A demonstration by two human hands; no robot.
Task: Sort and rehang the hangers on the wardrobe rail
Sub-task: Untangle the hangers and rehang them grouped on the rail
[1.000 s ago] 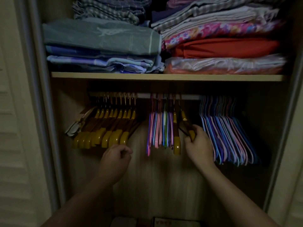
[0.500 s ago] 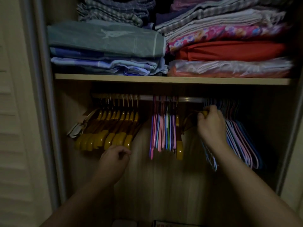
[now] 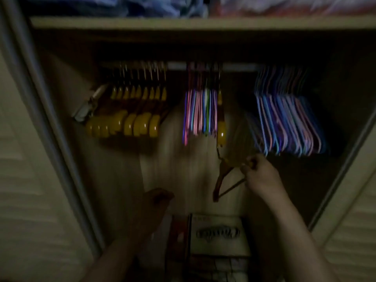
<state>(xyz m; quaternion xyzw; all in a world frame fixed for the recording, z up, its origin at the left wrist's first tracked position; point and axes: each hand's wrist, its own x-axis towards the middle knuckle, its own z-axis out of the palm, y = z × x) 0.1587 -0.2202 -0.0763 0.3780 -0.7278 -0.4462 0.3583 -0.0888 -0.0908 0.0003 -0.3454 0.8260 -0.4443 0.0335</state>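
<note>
A rail (image 3: 177,65) runs under the shelf. On its left hang several wooden hangers (image 3: 130,117) with yellow ends. In the middle hangs a bunch of thin pink, blue and green hangers (image 3: 200,112), with one wooden hanger (image 3: 221,127) at its right side. Farther right hangs a bunch of blue and pink hangers (image 3: 289,123). My right hand (image 3: 259,176) grips a brown wooden hanger (image 3: 223,180), off the rail and below the bunches. My left hand (image 3: 154,204) hovers lower left, fingers loosely curled, holding nothing.
Folded cloth lies on the wooden shelf (image 3: 183,23) above. A box (image 3: 217,237) with a printed lid stands at the wardrobe bottom between my arms. Louvred doors (image 3: 30,200) flank the opening on both sides. The picture is dark and blurred.
My right hand has come down from the rail with a wooden hanger in it. The view has tilted downward, and my left hand has sunk lower.
</note>
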